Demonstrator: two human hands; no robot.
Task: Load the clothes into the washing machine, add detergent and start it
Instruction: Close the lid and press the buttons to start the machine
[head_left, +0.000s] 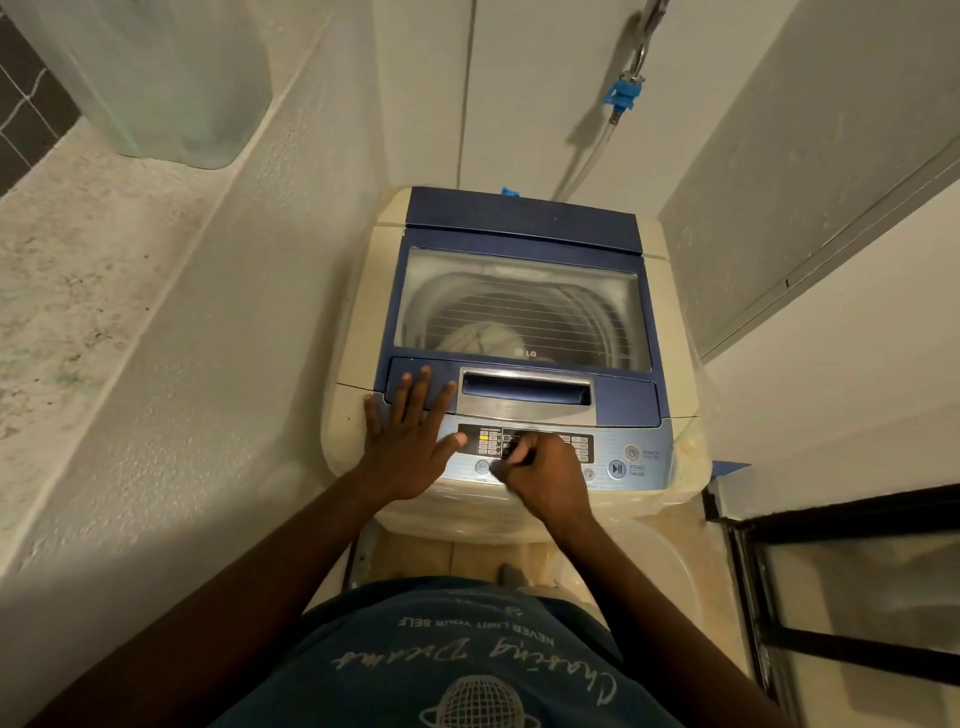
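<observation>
A top-loading washing machine (358, 312) with a blue lid stands against the wall, lid down. Pale clothes (483, 338) show in the drum through the lid's window (519, 291). My left hand (408, 441) lies flat with fingers spread on the machine's front left corner, next to the lid handle (524, 392). My right hand (540, 475) is curled over the control panel (639, 441), a fingertip pressing a button near the panel's lower left. The lit display sits just above that hand. The start/pause button (617, 469) and power button (631, 453) lie to the right, untouched.
A white wall and ledge (104, 260) run along the left, with a translucent container (171, 83) on it. A hose with a blue tap fitting (621, 98) hangs behind the machine. A black-framed glass door (841, 597) stands at the lower right.
</observation>
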